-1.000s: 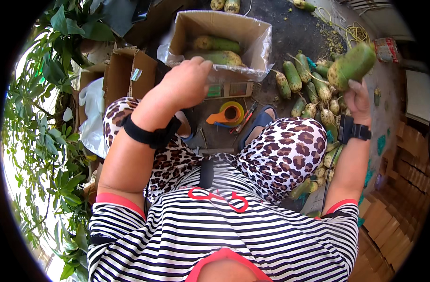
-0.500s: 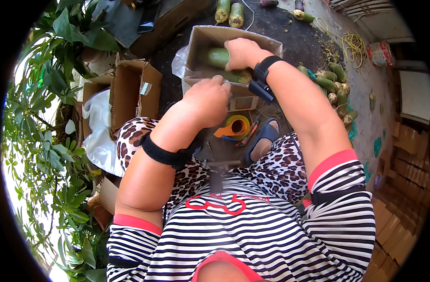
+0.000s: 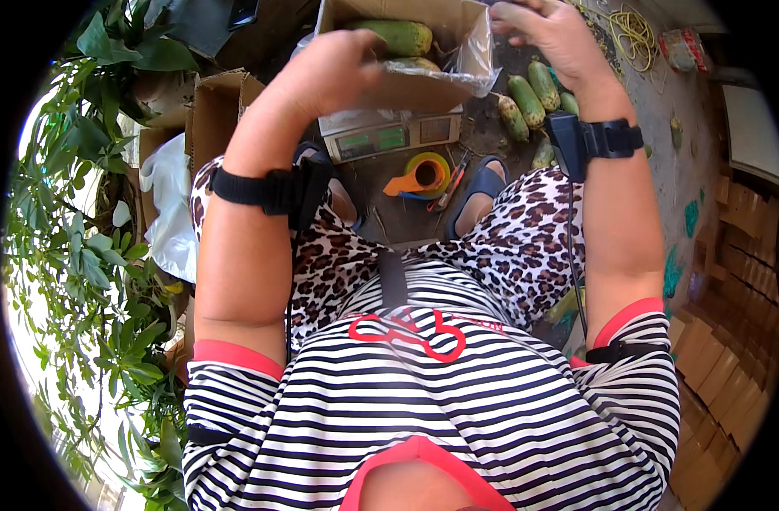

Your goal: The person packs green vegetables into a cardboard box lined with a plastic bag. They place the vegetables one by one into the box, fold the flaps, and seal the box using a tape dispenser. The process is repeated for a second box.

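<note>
A cardboard box (image 3: 415, 92) lined with clear plastic (image 3: 481, 75) stands ahead of me, on a scale with a green display (image 3: 368, 140). Inside it lies a thick green radish (image 3: 396, 37), and part of another radish (image 3: 413, 64) shows below that. My left hand (image 3: 343, 70) is at the box's left front side, its fingers smeared by motion, so its grip is unclear. Just past the right rim, my right hand (image 3: 543, 32) has its fingers apart and holds nothing that I can see. Plastic hangs over the box's right front corner.
More green radishes (image 3: 526, 100) lie on the floor at the right. Orange tape (image 3: 425, 175) and a red-handled tool (image 3: 449, 180) sit between my feet. At the left are another cardboard box (image 3: 212, 119), a white plastic bag (image 3: 164, 204) and leafy plants (image 3: 83, 230).
My right hand has let go of the radish and moved out of the box to the right. My left hand has shifted forward and left. The whole view has shifted, so the box appears higher.
</note>
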A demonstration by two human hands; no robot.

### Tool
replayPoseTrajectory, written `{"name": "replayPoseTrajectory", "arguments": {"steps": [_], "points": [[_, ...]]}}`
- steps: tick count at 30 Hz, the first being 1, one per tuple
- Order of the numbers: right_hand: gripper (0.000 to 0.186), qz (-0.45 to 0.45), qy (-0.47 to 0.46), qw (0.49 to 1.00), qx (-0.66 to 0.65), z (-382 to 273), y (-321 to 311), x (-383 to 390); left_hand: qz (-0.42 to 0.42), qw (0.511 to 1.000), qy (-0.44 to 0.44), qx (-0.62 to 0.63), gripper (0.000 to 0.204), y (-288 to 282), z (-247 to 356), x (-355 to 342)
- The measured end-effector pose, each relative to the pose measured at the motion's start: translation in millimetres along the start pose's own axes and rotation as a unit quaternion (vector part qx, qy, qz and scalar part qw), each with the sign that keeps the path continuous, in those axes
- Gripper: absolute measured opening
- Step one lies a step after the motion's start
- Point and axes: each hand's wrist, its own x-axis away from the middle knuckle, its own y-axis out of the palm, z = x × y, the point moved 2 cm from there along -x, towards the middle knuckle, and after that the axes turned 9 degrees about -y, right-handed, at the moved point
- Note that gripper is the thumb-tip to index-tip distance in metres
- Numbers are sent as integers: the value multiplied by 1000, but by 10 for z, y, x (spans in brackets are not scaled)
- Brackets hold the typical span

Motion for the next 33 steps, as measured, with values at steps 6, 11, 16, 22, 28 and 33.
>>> {"name": "replayPoseTrajectory", "arguments": {"steps": [6, 11, 16, 22, 28, 33], "points": [[30, 221, 134, 951, -171, 925, -1003, 381, 114, 959, -149, 215, 36, -37, -314, -134], [27, 174, 129, 968, 127, 1123, -1010, 657, 189, 902, -221, 318, 33, -105, -631, -53], [40, 109, 158, 881, 433, 1541, -1177, 802, 208, 847, -227, 433, 27, -45, -567, -47], [97, 23, 204, 787, 582, 1840, -1046, 956, 237, 833, -308, 395, 27, 24, -851, -122], [61, 4, 208, 956, 205, 1614, -603, 746, 164, 765, -494, 379, 29, 336, -1432, -292], [55, 34, 313, 936, -161, 1400, -73, 595, 9, 633, -564, 531, 46, 516, -1108, -323]]}}
